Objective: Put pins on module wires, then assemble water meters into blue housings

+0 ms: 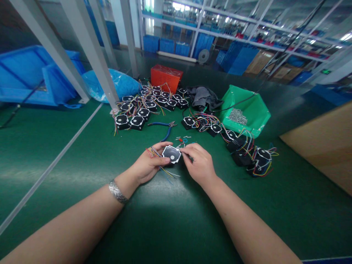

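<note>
Left hand clamped on wired unit | right hand pinched at corner | green sign illegible

A blue bag lies beside gray posts, left of an orange-red box.

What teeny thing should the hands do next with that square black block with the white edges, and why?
Maybe the right hand should press gently at the corner beside its fingertips, because they are right by that corner and the left hand grips the other side of the square black block with white edges. I can't tell whether those fingertips hold something tiny.
</note>
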Demonstrator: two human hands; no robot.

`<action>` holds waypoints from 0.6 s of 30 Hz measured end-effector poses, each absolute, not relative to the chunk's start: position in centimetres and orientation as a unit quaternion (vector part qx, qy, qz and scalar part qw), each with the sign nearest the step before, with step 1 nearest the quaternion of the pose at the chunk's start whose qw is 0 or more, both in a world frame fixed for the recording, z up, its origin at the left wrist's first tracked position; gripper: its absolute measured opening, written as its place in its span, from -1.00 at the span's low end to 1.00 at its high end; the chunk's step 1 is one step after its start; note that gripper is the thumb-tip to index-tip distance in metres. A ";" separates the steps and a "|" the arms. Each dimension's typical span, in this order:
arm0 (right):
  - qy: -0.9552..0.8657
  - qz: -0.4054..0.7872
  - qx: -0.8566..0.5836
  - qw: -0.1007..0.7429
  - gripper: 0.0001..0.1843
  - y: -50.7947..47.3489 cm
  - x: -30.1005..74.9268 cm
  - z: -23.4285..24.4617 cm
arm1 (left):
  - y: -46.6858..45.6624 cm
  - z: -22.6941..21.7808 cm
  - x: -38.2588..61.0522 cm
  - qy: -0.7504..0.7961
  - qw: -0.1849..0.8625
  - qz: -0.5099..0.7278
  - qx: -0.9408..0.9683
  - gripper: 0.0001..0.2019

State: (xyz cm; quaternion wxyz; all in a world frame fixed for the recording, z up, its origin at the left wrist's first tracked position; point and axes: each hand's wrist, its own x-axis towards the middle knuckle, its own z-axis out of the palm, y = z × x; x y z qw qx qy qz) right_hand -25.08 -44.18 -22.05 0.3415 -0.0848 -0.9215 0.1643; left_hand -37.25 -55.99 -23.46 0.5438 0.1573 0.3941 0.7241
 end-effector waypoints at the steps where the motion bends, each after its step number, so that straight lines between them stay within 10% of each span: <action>1: -0.922 0.168 -0.082 0.338 -0.83 -44.2 -25.1 -22.0 | -56.0 -23.5 -37.3 0.394 0.544 0.724 0.155 -0.54; 18: -0.885 0.260 -0.181 0.342 -0.88 -44.3 -25.2 -22.2 | -56.0 -23.2 -37.4 0.385 0.549 0.734 0.111 -0.61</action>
